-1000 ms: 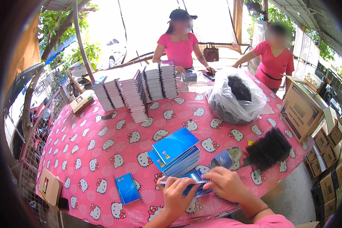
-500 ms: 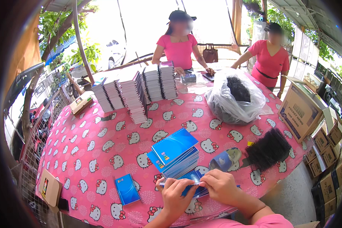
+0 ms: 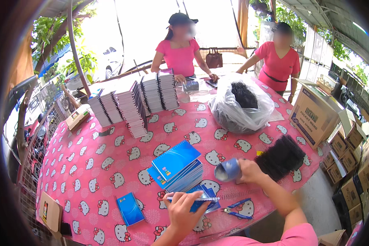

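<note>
My left hand (image 3: 183, 211) grips a small notebook (image 3: 201, 199) edge-up near the front of the table. A thin dark spiral coil (image 3: 238, 194) runs out to the right from the notebook's bound edge. My right hand (image 3: 249, 171) is closed on a blue cup-shaped object (image 3: 227, 170), tilted, with a pale opening. Blue-handled pliers (image 3: 238, 209) lie right of the notebook. Just beyond my left hand stands a stack of blue notebooks (image 3: 177, 162); a single spiral-bound blue notebook (image 3: 130, 209) lies to its left.
Black spiral coils (image 3: 281, 158) lie in a pile at right, behind them a plastic bag (image 3: 242, 110) of black coils. Tall notebook stacks (image 3: 129, 106) stand at far left. Cardboard boxes (image 3: 315, 112) line the right side. Two people in pink work across the patterned table (image 3: 98, 153).
My right hand has left the notebook, moved right and taken up the blue cup-shaped object. The pliers and coil have come into sight. My left hand still holds the notebook.
</note>
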`<state>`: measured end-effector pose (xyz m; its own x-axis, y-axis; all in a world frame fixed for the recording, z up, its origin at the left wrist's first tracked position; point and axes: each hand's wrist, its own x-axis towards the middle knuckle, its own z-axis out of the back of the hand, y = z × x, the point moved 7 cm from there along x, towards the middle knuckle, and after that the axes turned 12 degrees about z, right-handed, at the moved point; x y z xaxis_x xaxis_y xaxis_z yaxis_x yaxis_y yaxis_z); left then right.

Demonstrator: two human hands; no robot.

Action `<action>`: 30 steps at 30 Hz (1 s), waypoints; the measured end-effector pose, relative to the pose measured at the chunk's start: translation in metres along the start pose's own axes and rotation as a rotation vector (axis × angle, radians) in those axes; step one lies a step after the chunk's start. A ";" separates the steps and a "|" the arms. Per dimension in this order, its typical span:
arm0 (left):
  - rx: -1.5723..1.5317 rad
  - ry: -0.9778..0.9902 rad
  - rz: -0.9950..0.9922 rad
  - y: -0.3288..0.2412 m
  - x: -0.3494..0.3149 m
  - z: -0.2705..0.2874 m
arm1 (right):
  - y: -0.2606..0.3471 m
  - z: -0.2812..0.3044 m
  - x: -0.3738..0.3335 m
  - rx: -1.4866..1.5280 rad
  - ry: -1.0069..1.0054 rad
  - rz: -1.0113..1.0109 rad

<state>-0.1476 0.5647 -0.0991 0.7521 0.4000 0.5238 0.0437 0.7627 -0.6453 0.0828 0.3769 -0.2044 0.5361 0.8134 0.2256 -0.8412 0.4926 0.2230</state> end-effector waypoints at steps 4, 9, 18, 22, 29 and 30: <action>0.050 -0.047 -0.036 -0.001 -0.004 0.003 | 0.035 0.075 0.002 0.542 -0.480 0.251; 0.002 -0.009 -0.020 -0.002 0.001 -0.001 | 0.101 0.071 0.019 0.715 -0.035 0.321; -0.065 0.025 0.031 -0.003 -0.001 0.002 | 0.094 0.067 0.021 1.108 -0.136 0.229; -0.097 -0.044 0.051 0.003 -0.001 0.013 | 0.107 0.065 0.033 0.994 -0.129 0.250; -0.661 -0.019 0.374 0.057 -0.029 0.004 | 0.127 0.054 0.039 0.940 -0.078 0.371; -0.741 -0.035 0.400 0.058 -0.031 0.003 | 0.124 0.059 0.038 1.181 -0.107 0.372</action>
<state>-0.1710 0.5981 -0.1510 0.7825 0.5940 0.1866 0.2075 0.0337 -0.9776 0.0027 0.4506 -0.1127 0.3288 0.7874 0.5214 -0.3950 -0.3868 0.8333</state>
